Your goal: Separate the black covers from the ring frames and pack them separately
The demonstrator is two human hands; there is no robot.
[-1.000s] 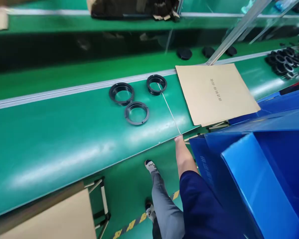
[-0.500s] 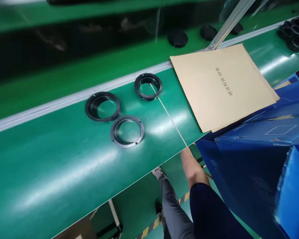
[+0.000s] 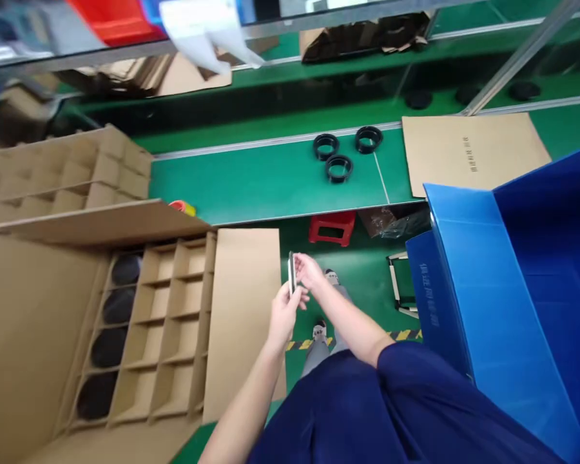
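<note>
Both hands are together in front of my body, holding one thin dark part (image 3: 292, 272) with a pale edge, seen edge-on. My left hand (image 3: 285, 308) grips its lower end, and my right hand (image 3: 309, 270) has its fingers at the upper right side. To the left stands an open cardboard box with dividers (image 3: 174, 283); its leftmost column holds several round black parts (image 3: 109, 347). On the green bench (image 3: 241, 183) ahead lie three black rings, one of them (image 3: 339, 169) nearest the bench's front edge.
A flat cardboard sheet (image 3: 478, 151) lies on the bench at the right. Below it stands a large blue box (image 3: 502, 277). A red stool (image 3: 332, 228) is under the bench. Stacked cardboard dividers (image 3: 77, 167) are at the back left. A shelf runs overhead.
The view has swung left and away from the bench, bringing the divided box into sight. Both hands now show with the thin part between them; before, only one forearm was visible at the bench edge.
</note>
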